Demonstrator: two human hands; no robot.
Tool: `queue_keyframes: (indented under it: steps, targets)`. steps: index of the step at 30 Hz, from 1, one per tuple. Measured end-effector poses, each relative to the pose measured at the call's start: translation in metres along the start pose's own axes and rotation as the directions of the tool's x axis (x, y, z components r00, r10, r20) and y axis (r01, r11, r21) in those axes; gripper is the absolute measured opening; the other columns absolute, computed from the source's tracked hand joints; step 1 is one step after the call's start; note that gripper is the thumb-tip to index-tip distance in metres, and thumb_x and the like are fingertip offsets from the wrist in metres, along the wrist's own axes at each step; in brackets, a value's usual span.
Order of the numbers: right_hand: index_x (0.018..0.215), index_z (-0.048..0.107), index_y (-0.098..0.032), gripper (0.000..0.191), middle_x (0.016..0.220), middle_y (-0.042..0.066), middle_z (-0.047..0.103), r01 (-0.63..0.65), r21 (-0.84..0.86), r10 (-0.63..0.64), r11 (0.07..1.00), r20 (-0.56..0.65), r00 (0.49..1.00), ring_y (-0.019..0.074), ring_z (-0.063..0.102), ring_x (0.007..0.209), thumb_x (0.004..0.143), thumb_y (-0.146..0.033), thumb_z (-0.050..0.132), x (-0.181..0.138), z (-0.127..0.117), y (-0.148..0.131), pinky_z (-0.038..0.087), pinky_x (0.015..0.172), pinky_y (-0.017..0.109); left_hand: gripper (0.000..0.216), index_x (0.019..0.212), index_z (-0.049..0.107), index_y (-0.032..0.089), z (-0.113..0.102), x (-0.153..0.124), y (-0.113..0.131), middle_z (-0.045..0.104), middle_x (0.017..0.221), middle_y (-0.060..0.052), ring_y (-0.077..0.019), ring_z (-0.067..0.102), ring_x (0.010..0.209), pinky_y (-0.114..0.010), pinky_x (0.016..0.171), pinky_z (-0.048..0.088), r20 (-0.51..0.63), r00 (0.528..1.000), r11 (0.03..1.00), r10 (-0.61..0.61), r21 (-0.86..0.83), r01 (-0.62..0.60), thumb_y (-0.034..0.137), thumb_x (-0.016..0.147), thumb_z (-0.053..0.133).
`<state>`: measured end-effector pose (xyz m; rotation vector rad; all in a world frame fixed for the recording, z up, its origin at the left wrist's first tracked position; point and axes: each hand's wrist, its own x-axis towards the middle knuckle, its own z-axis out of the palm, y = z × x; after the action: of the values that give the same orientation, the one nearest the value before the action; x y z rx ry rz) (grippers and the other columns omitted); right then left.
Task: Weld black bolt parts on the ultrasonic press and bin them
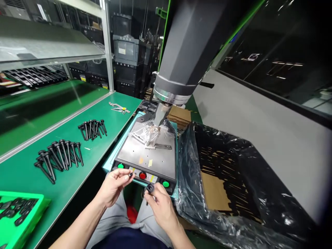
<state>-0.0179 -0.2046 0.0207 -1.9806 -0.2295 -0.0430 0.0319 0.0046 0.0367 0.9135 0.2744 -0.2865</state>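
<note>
Both hands work low in the head view, just before the machine's front panel. Right hand (161, 206) pinches a black stemmed part (149, 188) between thumb and fingertips, its round head up toward the green button (166, 184), its stem running down and back toward the person. Left hand (114, 186) is curled, fingertips closed on a small black piece (131, 175) near the red button (142, 175). On the green bench (109, 114), two clusters of black stemmed parts (59, 155) lie with their stems roughly parallel.
</note>
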Motion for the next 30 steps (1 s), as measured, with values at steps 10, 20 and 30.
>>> queue_keyframes:
  steps: [10,20,30]
  targets:
    - [0.093,0.065,-0.022,0.022,0.076,0.001,0.062,0.045,-0.003,-0.043,0.999,0.217,0.975,0.0187,0.058,0.070,0.100,-0.029,0.046,0.024,0.022,-0.019,0.041,0.063,0.029,0.028,0.078,0.075,0.014,-0.010,-0.006,0.005,0.075,0.099,-0.010,-0.0185,0.068,0.090,-0.029,0.083,0.053,0.017,0.997,0.988,0.072,0.135,-0.073,0.021,0.057,0.091]
    - [0.083,0.064,-0.016,0.039,0.057,-0.003,0.054,-0.373,0.386,0.180,0.844,0.450,0.875,0.0098,0.044,0.042,0.090,-0.054,0.061,0.036,0.028,-0.010,0.030,0.040,0.022,0.025,0.069,0.075,0.013,-0.010,0.000,0.017,0.073,0.100,-0.011,-0.0207,0.066,0.090,-0.031,0.079,0.052,0.023,1.000,0.983,0.012,0.181,-0.016,0.023,0.052,0.092]
    - [0.087,0.064,-0.013,0.049,0.053,-0.006,0.050,-0.627,0.644,0.234,0.438,0.592,0.772,0.0026,0.024,0.033,0.073,-0.057,0.081,0.033,0.022,-0.011,0.010,0.033,0.018,0.026,0.077,0.078,0.017,-0.001,0.002,0.015,0.073,0.107,-0.011,-0.0248,0.067,0.097,-0.038,0.089,0.054,0.118,0.991,0.930,0.060,0.355,-0.099,0.027,0.057,0.090]
